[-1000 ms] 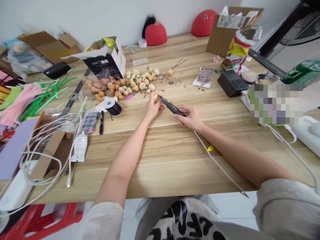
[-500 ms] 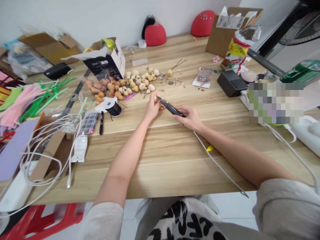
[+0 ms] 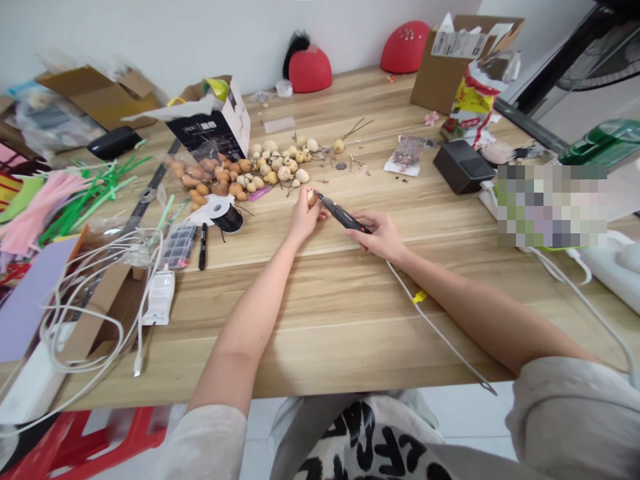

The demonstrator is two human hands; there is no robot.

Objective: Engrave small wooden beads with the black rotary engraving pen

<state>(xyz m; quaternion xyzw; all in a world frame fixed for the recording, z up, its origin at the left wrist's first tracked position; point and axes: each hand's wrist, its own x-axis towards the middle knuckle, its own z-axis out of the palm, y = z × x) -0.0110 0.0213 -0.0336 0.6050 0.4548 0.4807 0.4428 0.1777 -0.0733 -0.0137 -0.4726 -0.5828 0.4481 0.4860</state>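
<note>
My left hand [image 3: 305, 216] pinches a small pale dried gourd [image 3: 313, 197] between its fingertips. My right hand [image 3: 381, 236] grips a black electric engraving pen [image 3: 344, 215] like a pencil, with its tip at the gourd. A white cable [image 3: 435, 327] runs from the pen's back end across the wooden table [image 3: 330, 313] and over the front edge. Just beyond my left hand lies a heap of small dried gourds [image 3: 280, 163]. Next to it is a clear bag of orange gourds [image 3: 210, 177].
A spool of black cord [image 3: 227, 217], a black marker [image 3: 203, 245] and a bead organiser [image 3: 179, 244] lie left of my hands. Green and pink pipe cleaners [image 3: 65, 207] and tangled white cables [image 3: 85, 313] fill the left side. A black adapter [image 3: 463, 167] stands at right.
Both hands stay in nearly the same pose, with the pen tip still at the gourd. The whole view has shifted only slightly.
</note>
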